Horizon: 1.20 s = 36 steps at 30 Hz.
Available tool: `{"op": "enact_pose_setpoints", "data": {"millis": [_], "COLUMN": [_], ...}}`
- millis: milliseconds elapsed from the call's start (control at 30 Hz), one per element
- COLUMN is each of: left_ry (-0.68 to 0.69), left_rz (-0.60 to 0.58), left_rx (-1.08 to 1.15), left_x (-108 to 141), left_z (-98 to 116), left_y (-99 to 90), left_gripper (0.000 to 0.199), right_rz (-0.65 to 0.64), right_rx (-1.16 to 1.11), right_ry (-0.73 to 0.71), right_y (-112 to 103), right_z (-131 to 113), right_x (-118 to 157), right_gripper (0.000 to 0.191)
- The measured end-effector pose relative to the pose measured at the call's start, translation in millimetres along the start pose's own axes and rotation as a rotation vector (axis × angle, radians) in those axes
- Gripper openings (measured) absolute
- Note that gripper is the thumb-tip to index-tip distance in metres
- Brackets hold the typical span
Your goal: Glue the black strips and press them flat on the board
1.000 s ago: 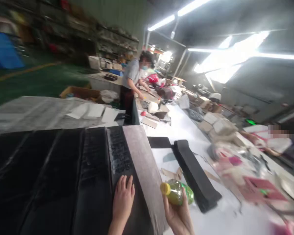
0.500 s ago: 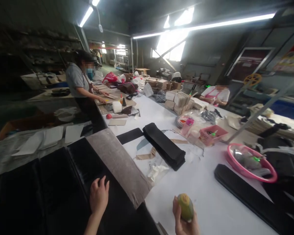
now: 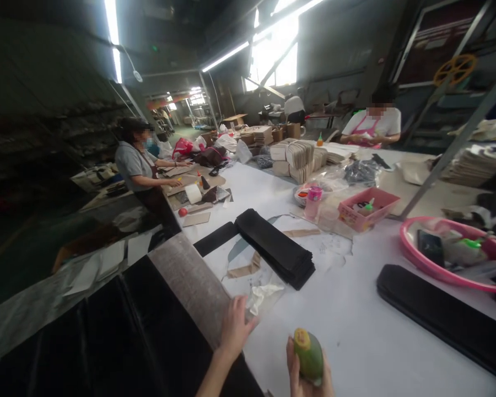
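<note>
One smooth green bottle (image 3: 310, 355) with a yellow cap sits upright in the right hand (image 3: 303, 375), its grip closed round it. The left hand (image 3: 233, 328), fingers loosely spread, rests near crumpled, perhaps plastic, film (image 3: 264, 292) on the white table (image 3: 355, 331).

One green bottle (image 3: 310, 355). Two stacks of black strips: one mid-desk (image 3: 275, 247), one at right (image 3: 442, 316). One pink round basin (image 3: 446, 270). One pink rectangular basket (image 3: 367, 208). Two co-workers: one left (image 3: 138, 165), one far right (image 3: 374, 125).
</note>
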<state>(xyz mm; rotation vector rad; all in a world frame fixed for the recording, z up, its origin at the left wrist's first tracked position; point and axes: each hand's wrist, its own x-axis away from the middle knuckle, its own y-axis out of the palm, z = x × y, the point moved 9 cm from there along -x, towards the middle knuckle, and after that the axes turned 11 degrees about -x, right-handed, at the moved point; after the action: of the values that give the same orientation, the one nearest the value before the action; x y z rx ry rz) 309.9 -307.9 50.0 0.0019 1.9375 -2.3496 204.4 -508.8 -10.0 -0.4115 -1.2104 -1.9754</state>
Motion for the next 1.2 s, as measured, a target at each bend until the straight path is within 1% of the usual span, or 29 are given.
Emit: {"op": "enact_pose_setpoints", "data": {"millis": [33, 67, 133, 200, 267, 333, 400, 500, 600, 667, 700, 800, 933, 1000, 1067, 1133, 1200], "left_ry": [-0.014, -0.034, -0.067, -0.08, -0.095, -0.124, -0.164, -0.182, -0.134, -0.117, -0.112, -0.078, 0.05, 0.138, 0.239, 0.381, 0.533], "left_rz": [-0.027, -0.051, -0.086, -0.118, -0.15, -0.171, -0.177, -0.198, -0.241, -0.258, -0.248, -0.162, -0.003, 0.091, 0.165, 0.186, 0.164], "left_rx": [0.007, 0.014, 0.033, 0.068, 0.118, 0.186, 0.277, 0.469, 0.681, 0.776, 0.817, 0.856, 0.694, 0.603, 0.52, 0.437, 0.36], "left_x": [-3.7, -6.8, -12.1, -17.4, -22.5, -26.4, -27.9, -24.5, -17.5, -13.0, -11.3, -7.3, 3.3, 12.3, 22.7, 33.7, 44.2], "left_z": [15.0, 25.4, 35.8, 36.8, 32.6, 27.0, 23.4, 29.0, 47.6, 60.4, 66.3, 83.5, 109.6, 123.5, 138.0, 156.4, 175.4], "left_y": [8.8, 16.2, 25.9, 30.9, 32.9, 31.5, 24.9, 3.4, -32.0, -58.6, -72.2, -109.9, -148.4, -162.2, -169.5, -169.4, -163.7], "left_gripper": [0.047, 0.053, 0.056, 0.047, 0.032, 0.019, 0.012, 0.002, 0.018, 0.026, 0.028, 0.025, 0.015, 0.01, 0.007, 0.009, 0.014], "right_rz": [0.005, 0.013, 0.037, 0.065, 0.079, 0.088, 0.096, 0.068, 0.043, 0.094, 0.129, 0.198, 0.202, 0.175, 0.132, 0.061, -0.014], "right_rx": [-0.001, -0.003, -0.008, -0.012, -0.012, -0.015, -0.019, 0.031, 0.067, -0.002, -0.05, -0.142, -0.111, -0.08, -0.057, -0.042, -0.049], "right_ry": [0.003, 0.007, 0.024, 0.063, 0.093, 0.104, 0.094, 0.056, 0.042, 0.044, 0.044, 0.039, 0.041, 0.04, 0.034, 0.031, 0.032], "right_y": [2.1, 4.1, 7.2, 9.1, 11.8, 15.4, 19.6, 29.3, 37.3, 35.9, 34.2, 31.6, 32.6, 32.9, 32.8, 34.2, 37.1], "right_z": [0.9, 1.4, 2.2, 4.7, 7.4, 10.2, 12.6, 14.6, 18.4, 21.8, 23.4, 26.6, 25.9, 24.9, 24.0, 24.2, 25.0], "right_x": [2.4, 5.1, 10.4, 14.9, 18.5, 21.6, 24.6, 28.8, 31.5, 32.5, 33.0, 34.4, 35.4, 34.7, 32.6, 29.9, 28.1], "right_gripper": [0.045, 0.044, 0.044, 0.046, 0.046, 0.045, 0.044, 0.038, 0.031, 0.031, 0.031, 0.031, 0.031, 0.03, 0.026, 0.025, 0.03]}}
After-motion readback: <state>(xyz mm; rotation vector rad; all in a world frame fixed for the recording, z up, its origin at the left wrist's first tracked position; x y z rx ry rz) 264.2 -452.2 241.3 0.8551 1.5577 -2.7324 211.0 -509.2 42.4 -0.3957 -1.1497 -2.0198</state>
